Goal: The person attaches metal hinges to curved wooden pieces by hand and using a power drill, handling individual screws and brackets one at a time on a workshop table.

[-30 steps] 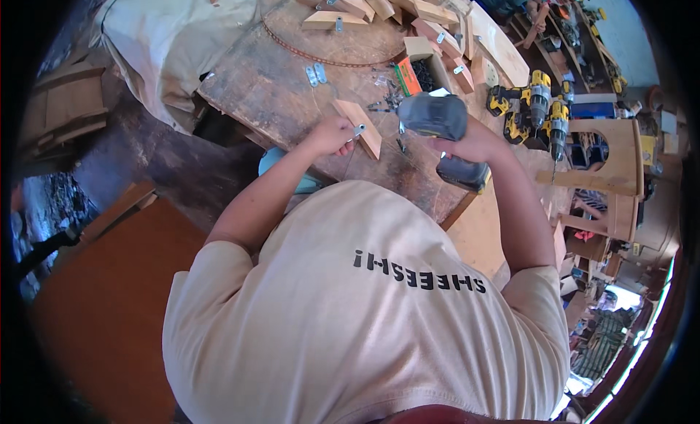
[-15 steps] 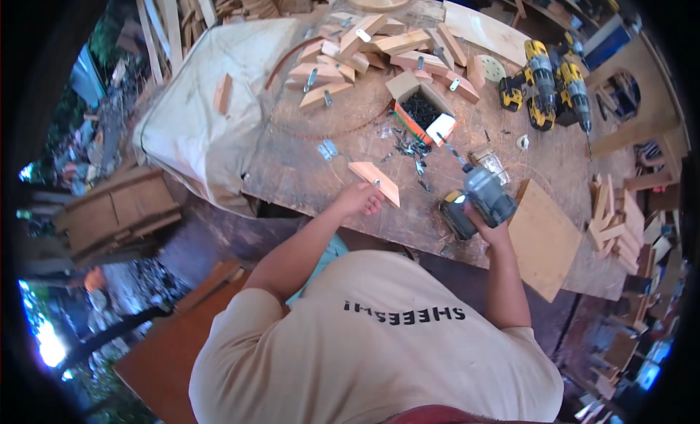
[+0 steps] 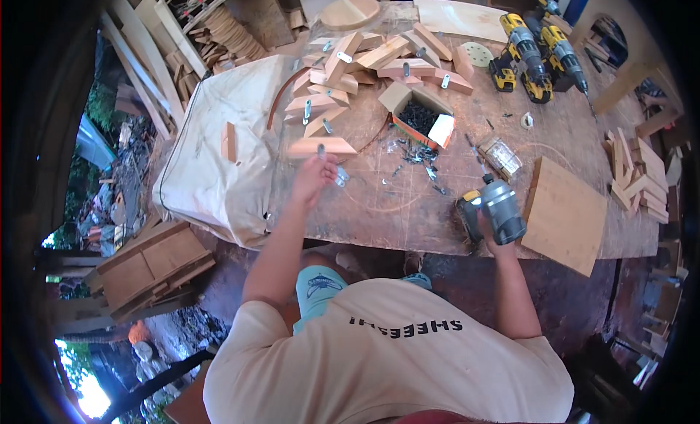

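Observation:
My left hand has its fingers curled at a small metal bracket on a slightly blurred pale wooden block with angled ends, pinching it beside the pile. A pair of loose metal plates is just right of those fingers. At the table's right front, my right hand grips a grey-and-black cordless driver with a yellow-marked battery and a long bit pointing away from me. Beyond it sit a clear plastic pack and an open carton of black screws, with loose hardware scattered alongside.
Angled blocks with brackets are piled at the back. Several yellow drills stand back right. A square board and wood offcuts lie right. An off-white cloth covers the left end of the worn table.
My left hand and the block have moved forward and left toward the pile. The driver has swung right and lower beside the square board. The view has tilted up, showing more table.

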Demonstrator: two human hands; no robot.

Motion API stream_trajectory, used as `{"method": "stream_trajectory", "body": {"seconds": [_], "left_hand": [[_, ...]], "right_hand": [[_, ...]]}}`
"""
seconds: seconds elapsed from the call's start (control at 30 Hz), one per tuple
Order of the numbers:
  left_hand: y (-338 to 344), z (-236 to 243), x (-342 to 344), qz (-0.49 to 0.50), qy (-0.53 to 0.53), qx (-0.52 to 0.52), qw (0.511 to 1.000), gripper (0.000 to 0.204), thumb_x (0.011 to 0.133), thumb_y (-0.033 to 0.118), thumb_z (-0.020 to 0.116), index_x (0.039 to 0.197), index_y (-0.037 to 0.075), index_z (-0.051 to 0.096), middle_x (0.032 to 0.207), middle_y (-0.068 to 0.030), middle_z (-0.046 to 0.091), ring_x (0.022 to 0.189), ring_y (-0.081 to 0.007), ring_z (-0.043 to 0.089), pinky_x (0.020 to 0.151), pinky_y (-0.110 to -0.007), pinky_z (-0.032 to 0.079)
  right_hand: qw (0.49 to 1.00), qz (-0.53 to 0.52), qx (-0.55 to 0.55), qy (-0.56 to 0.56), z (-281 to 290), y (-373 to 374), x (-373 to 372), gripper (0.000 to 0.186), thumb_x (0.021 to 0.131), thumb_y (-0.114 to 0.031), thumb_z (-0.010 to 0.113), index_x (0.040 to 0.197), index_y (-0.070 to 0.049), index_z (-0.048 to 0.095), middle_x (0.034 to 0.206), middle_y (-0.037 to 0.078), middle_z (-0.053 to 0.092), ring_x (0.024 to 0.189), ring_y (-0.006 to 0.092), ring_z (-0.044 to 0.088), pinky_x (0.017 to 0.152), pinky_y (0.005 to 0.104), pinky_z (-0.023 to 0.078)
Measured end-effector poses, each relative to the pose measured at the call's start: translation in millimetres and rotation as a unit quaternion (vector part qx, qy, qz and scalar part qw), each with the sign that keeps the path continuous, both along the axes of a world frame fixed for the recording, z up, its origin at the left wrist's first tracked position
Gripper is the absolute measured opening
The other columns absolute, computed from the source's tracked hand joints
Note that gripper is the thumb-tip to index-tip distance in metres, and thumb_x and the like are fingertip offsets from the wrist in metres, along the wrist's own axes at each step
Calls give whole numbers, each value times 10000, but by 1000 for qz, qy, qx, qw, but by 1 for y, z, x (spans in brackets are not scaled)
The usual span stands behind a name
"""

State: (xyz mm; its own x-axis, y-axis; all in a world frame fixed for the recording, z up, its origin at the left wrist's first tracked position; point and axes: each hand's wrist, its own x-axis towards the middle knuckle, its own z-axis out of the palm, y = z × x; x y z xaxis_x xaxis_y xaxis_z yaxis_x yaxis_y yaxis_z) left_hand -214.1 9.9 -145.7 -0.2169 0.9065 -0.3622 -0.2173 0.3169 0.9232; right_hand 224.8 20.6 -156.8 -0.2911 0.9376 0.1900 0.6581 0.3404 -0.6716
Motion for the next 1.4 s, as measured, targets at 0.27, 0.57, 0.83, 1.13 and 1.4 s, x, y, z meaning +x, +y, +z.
{"method": "stream_trajectory", "body": {"seconds": [0.27,0.57,0.83,1.13,1.4], "left_hand": [[146,32,-95,-93,123,58,986,298,997,270,436,959,25,601,673,-19,579,551,-88,539,519,-221,454],[192,-13,-124,-75,284,-46,955,430,979,346,423,710,53,586,531,-30,535,419,-127,480,395,-303,374],[234,-40,-159,-253,638,-95,721,692,917,540,351,875,-77,662,800,-290,640,803,-399,647,796,-476,466],[208,-26,-127,-205,488,-173,831,452,895,431,551,617,76,569,509,-66,549,398,-171,509,370,-342,361],[198,-9,-142,-146,456,-209,853,408,923,402,527,775,28,600,504,-62,517,363,-168,483,327,-301,346]], "right_hand": [[967,-171,-7,192,-37,-11,10,435,788,-291,746,1120,-49,600,1015,99,651,939,212,624,834,366,489],[943,-281,-28,178,-33,-16,4,368,823,-314,703,1082,-70,611,965,80,666,970,200,617,854,360,476],[958,-236,44,156,-23,-20,-9,359,794,-262,695,1084,-74,599,1042,112,632,965,267,609,846,393,477],[978,-80,6,194,-51,-9,2,474,796,-228,699,1215,-72,541,1115,142,623,1022,255,609,931,368,464],[944,-59,-26,324,-10,-16,-1,574,786,-196,707,1293,-56,476,1142,150,611,1053,240,599,921,348,455]]}}
